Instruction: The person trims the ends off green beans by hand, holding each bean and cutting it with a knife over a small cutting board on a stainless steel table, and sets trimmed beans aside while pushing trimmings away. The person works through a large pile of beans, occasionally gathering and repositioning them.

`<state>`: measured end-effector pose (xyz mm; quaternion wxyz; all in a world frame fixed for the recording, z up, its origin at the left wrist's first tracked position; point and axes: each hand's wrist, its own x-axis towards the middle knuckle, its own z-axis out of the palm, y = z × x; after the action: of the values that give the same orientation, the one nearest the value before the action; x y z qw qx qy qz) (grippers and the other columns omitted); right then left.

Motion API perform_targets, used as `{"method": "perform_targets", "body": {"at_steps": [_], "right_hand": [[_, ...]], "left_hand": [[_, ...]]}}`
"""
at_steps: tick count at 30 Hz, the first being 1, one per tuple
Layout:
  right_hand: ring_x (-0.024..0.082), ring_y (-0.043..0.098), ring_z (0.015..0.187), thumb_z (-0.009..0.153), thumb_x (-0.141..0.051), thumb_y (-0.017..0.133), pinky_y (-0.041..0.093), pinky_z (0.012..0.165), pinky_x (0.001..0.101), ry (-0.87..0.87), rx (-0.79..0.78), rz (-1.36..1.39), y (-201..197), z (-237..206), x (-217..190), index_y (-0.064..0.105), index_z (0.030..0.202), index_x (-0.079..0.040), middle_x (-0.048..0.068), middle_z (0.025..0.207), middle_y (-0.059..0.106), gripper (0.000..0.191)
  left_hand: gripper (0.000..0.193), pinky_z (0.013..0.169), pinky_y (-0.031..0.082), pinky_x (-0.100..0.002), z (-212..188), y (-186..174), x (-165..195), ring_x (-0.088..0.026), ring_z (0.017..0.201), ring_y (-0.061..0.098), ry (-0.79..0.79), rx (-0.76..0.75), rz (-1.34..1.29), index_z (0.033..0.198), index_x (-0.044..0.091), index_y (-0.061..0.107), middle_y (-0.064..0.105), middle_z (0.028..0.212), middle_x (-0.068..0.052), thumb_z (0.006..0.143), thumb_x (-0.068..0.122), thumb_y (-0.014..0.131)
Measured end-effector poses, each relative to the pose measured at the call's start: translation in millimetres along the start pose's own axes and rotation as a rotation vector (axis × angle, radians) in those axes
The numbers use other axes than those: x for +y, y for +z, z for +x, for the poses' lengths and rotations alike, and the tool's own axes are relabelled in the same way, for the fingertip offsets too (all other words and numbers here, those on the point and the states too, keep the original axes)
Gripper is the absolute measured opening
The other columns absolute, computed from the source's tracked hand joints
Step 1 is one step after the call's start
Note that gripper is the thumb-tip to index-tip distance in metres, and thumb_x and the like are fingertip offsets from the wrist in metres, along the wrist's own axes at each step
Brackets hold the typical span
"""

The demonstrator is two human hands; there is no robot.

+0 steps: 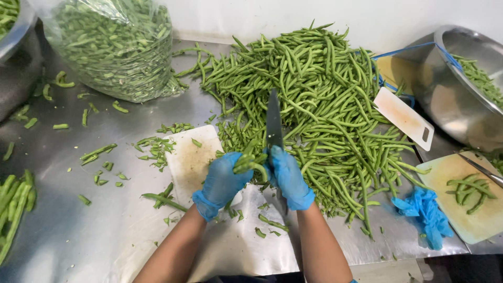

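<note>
Presently a small bunch of beans (250, 161) is held in the left hand (222, 182), fingers curled round it, above the near edge of the white board (193, 157). A knife (273, 126) is gripped in the right hand (287, 177), fingers closed about the handle, blade pointing away toward the big bean pile (314, 99). Both hands are gloved in blue.

Step judged in hand: trimming of bean ends, with the bunch being squared up before a cut. The next move would call for the bunch to be laid flat on the board, tips level, left fingertips kept back from the edge, and the blade brought down across the ends.

Count:
- knives: 2, one held, a second (479, 169) lying on the tan board (466, 220) at right.
- boards: 3, counting a small white one (403, 118) lying against the pile.
- metal bowls: 2, one at right (461, 89), one at upper left (15, 31), partly seen.
- clear bags of beans: 1 (112, 47).
- crumpled spare gloves: 1 heap (424, 212).
- loose beans: too many to count; trimmings are scattered over the steel table (105, 230).
</note>
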<state>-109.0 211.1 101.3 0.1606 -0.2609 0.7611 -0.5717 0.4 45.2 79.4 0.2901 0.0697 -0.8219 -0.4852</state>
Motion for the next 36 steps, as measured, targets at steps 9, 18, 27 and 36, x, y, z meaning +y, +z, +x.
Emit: {"method": "perform_targets", "body": {"at_steps": [9, 18, 27, 36], "right_hand": [[0.007, 0.038, 0.044, 0.101, -0.058, 0.038, 0.03, 0.042, 0.0238, 0.164, -0.038, 0.3, 2, -7, -24, 0.056, 0.143, -0.015, -0.001, 0.061, 0.055, 0.064], [0.009, 0.04, 0.046, 0.102, -0.057, 0.04, 0.029, 0.042, 0.0249, 0.263, -0.101, 0.379, 30, -10, -26, 0.06, 0.115, -0.008, 0.001, 0.06, 0.052, 0.054], [0.012, 0.036, 0.04, 0.102, -0.058, 0.036, 0.026, 0.038, 0.0272, 0.192, -0.083, 0.347, 32, -10, -5, 0.059, 0.095, -0.014, 0.003, 0.052, 0.048, 0.05], [0.015, 0.039, 0.043, 0.106, -0.06, 0.039, 0.03, 0.041, 0.0292, 0.198, 0.014, 0.421, 6, 4, 18, 0.057, 0.101, -0.014, 0.007, 0.061, 0.054, 0.05]], "left_hand": [[0.019, 0.056, 0.05, -0.027, 5, -12, 2, -0.013, 0.068, 0.061, -0.333, 0.439, -1.055, 0.112, 0.004, 0.065, 0.064, 0.08, -0.004, 0.095, 0.013, 0.068], [0.019, 0.056, 0.052, -0.028, 1, -2, 3, -0.013, 0.069, 0.062, -0.314, 0.485, -1.098, 0.112, 0.004, 0.064, 0.064, 0.081, -0.004, 0.095, 0.013, 0.067], [0.028, 0.071, 0.054, -0.031, -10, -37, -13, -0.013, 0.082, 0.065, -0.325, 0.218, -0.936, 0.118, 0.005, 0.067, 0.07, 0.093, -0.001, 0.091, 0.014, 0.07], [0.035, 0.08, 0.057, -0.052, -107, -324, -72, -0.041, 0.09, 0.072, -0.683, 0.289, 1.087, 0.101, 0.008, 0.075, 0.074, 0.099, -0.021, 0.08, 0.036, 0.078]]}}
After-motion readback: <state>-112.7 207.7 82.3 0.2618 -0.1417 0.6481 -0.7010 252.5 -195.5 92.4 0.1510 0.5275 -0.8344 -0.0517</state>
